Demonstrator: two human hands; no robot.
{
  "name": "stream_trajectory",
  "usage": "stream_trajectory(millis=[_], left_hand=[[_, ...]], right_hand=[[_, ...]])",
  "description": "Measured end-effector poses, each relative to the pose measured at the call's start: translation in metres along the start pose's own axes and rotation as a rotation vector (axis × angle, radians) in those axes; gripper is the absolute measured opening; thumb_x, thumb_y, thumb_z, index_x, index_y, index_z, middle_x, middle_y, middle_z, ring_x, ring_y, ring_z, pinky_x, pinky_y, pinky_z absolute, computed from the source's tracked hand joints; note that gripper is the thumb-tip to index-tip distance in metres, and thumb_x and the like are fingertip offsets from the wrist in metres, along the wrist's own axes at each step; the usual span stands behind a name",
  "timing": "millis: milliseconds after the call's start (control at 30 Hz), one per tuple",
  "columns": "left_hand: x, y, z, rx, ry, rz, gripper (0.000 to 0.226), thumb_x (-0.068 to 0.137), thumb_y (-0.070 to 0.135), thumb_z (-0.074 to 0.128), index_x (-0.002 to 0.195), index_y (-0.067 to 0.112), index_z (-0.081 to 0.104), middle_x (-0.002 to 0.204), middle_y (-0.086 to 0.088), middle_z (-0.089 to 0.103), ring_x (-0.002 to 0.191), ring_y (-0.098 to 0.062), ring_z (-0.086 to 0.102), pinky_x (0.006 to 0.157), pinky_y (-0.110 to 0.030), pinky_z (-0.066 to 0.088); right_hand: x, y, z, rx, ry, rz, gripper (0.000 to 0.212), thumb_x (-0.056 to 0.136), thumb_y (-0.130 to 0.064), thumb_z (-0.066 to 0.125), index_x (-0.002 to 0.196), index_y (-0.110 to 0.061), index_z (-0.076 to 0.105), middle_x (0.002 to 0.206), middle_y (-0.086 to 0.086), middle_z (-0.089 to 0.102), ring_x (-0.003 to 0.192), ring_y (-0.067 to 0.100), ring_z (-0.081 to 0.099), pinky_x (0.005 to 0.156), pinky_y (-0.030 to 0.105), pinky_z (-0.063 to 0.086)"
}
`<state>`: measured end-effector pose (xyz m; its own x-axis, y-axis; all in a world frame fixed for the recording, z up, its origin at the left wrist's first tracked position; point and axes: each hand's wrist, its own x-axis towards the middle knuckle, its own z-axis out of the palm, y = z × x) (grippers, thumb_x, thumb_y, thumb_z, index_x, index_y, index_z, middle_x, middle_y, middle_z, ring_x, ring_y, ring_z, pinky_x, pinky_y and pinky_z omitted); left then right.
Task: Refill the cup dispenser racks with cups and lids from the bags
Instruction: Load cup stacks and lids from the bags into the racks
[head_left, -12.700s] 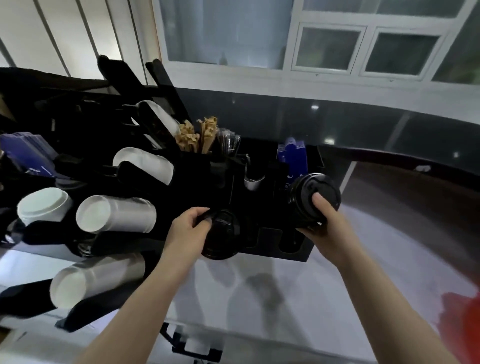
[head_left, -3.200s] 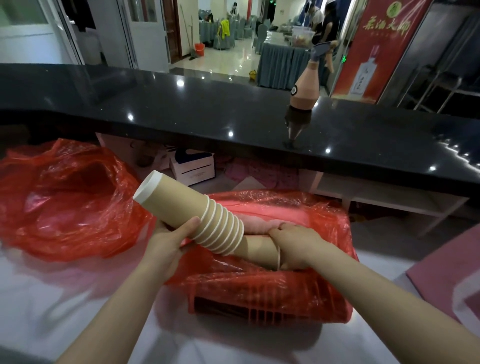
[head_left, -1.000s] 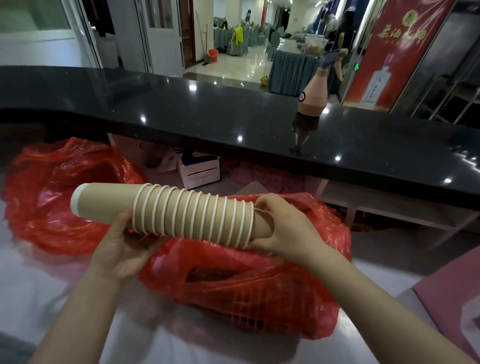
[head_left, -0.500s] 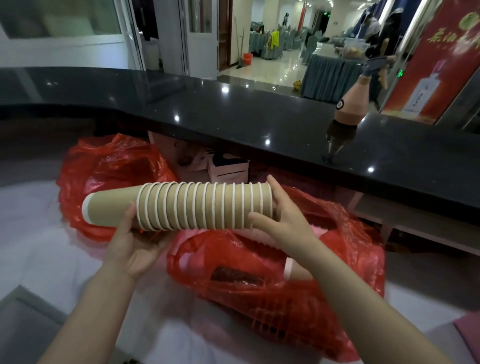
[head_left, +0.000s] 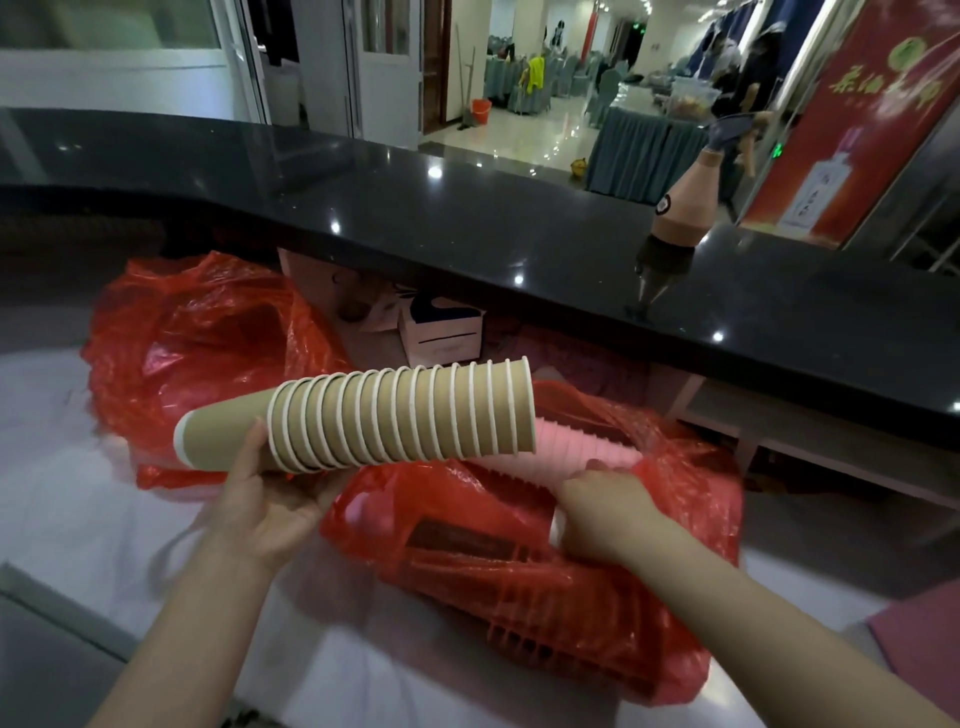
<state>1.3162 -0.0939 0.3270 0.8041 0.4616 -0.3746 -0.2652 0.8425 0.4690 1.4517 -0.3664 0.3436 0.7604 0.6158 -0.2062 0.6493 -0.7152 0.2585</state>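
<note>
A long stack of brown paper cups (head_left: 384, 421) with white rims lies sideways in the air, its open end to the right. My left hand (head_left: 270, 499) holds it from below near its closed left end, thumb over the front. My right hand (head_left: 602, 512) is down in the red plastic bag (head_left: 597, 597) in front of me, fingers curled round another stack of cups (head_left: 587, 447) that looks pink through the plastic. The dispenser racks are out of view.
A second red bag (head_left: 197, 343) lies crumpled to the left on the white surface. A black glossy counter (head_left: 467, 228) runs across behind, with a brown bottle (head_left: 683, 208) on it. A white box (head_left: 441, 332) sits under the counter.
My right hand has let go of the brown stack's open end and dropped into the bag onto another stack. The left hand alone now holds the brown stack, tilted slightly up to the right.
</note>
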Motion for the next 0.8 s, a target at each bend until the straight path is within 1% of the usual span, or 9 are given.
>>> stream_trajectory(millis=[100, 167, 300, 367, 467, 533, 633, 733, 800], left_hand=[[-0.001, 0.000, 0.002, 0.001, -0.033, -0.019, 0.052, 0.094, 0.046, 0.049, 0.134, 0.013, 0.053, 0.126, -0.014, 0.063, 0.114, -0.033, 0.058, 0.079, -0.049, 0.054], [-0.002, 0.002, 0.002, -0.003, -0.039, -0.016, 0.052, 0.094, 0.046, 0.048, 0.133, 0.013, 0.054, 0.126, -0.014, 0.062, 0.115, -0.033, 0.058, 0.081, -0.049, 0.054], [-0.004, 0.007, 0.002, -0.009, -0.022, 0.020, 0.043, 0.094, 0.045, 0.050, 0.118, 0.011, 0.063, 0.115, -0.014, 0.068, 0.110, -0.031, 0.061, 0.079, -0.049, 0.054], [-0.005, 0.010, 0.001, -0.011, -0.014, 0.030, 0.041, 0.094, 0.044, 0.051, 0.117, 0.011, 0.063, 0.114, -0.014, 0.069, 0.108, -0.031, 0.062, 0.079, -0.048, 0.055], [-0.006, 0.014, 0.001, -0.024, -0.011, 0.038, 0.040, 0.093, 0.044, 0.053, 0.116, 0.012, 0.063, 0.111, -0.015, 0.070, 0.105, -0.032, 0.064, 0.085, -0.048, 0.055], [-0.008, 0.017, 0.000, -0.030, -0.005, 0.055, 0.043, 0.093, 0.045, 0.053, 0.121, 0.013, 0.060, 0.113, -0.015, 0.069, 0.107, -0.033, 0.063, 0.091, -0.049, 0.051], [-0.011, 0.023, -0.004, -0.043, 0.002, 0.097, 0.046, 0.093, 0.045, 0.051, 0.128, 0.015, 0.056, 0.118, -0.015, 0.067, 0.110, -0.033, 0.062, 0.086, -0.049, 0.054], [-0.016, 0.028, -0.007, -0.057, 0.037, 0.142, 0.050, 0.093, 0.047, 0.050, 0.134, 0.017, 0.053, 0.124, -0.014, 0.064, 0.114, -0.032, 0.059, 0.083, -0.047, 0.053], [-0.020, 0.032, -0.010, -0.072, 0.060, 0.169, 0.050, 0.093, 0.046, 0.050, 0.134, 0.019, 0.053, 0.126, -0.013, 0.062, 0.112, -0.031, 0.059, 0.081, -0.045, 0.054]], right_hand=[[0.004, -0.003, 0.000, -0.049, -0.083, -0.033, 0.027, 0.077, -0.033, 0.059, 0.097, -0.019, 0.067, 0.105, 0.006, 0.067, 0.104, 0.029, 0.057, 0.086, 0.035, 0.041], [0.003, 0.002, -0.004, 0.027, -0.042, -0.025, 0.029, 0.074, -0.036, 0.059, 0.096, -0.019, 0.066, 0.105, 0.005, 0.067, 0.099, 0.028, 0.062, 0.084, 0.032, 0.047], [-0.010, 0.016, -0.028, 0.420, 0.137, 0.021, 0.063, 0.073, -0.053, 0.058, 0.129, -0.025, 0.051, 0.125, -0.002, 0.053, 0.113, 0.020, 0.055, 0.092, 0.034, 0.048], [-0.017, 0.021, -0.046, 0.558, 0.264, -0.003, 0.074, 0.064, -0.064, 0.055, 0.129, -0.030, 0.050, 0.124, -0.008, 0.051, 0.113, 0.013, 0.051, 0.091, 0.031, 0.045], [-0.021, 0.025, -0.070, 0.702, 0.360, -0.035, 0.070, 0.055, -0.065, 0.056, 0.118, -0.036, 0.054, 0.112, -0.012, 0.050, 0.102, 0.005, 0.048, 0.081, 0.022, 0.039], [-0.019, 0.027, -0.075, 0.790, 0.423, -0.010, 0.061, 0.061, -0.051, 0.069, 0.119, -0.034, 0.055, 0.111, -0.010, 0.050, 0.098, 0.003, 0.047, 0.077, 0.018, 0.035], [-0.015, 0.028, -0.070, 0.959, 0.535, 0.061, 0.050, 0.068, -0.041, 0.073, 0.113, -0.035, 0.053, 0.109, -0.014, 0.051, 0.095, -0.001, 0.049, 0.072, 0.011, 0.034], [-0.011, 0.021, -0.062, 1.219, 0.555, 0.145, 0.051, 0.068, -0.049, 0.071, 0.113, -0.035, 0.050, 0.107, -0.021, 0.054, 0.099, -0.001, 0.052, 0.070, 0.018, 0.041], [-0.007, 0.015, -0.056, 1.380, 0.536, 0.186, 0.058, 0.064, -0.054, 0.068, 0.114, -0.031, 0.051, 0.108, -0.017, 0.058, 0.102, 0.006, 0.058, 0.077, 0.028, 0.050]])
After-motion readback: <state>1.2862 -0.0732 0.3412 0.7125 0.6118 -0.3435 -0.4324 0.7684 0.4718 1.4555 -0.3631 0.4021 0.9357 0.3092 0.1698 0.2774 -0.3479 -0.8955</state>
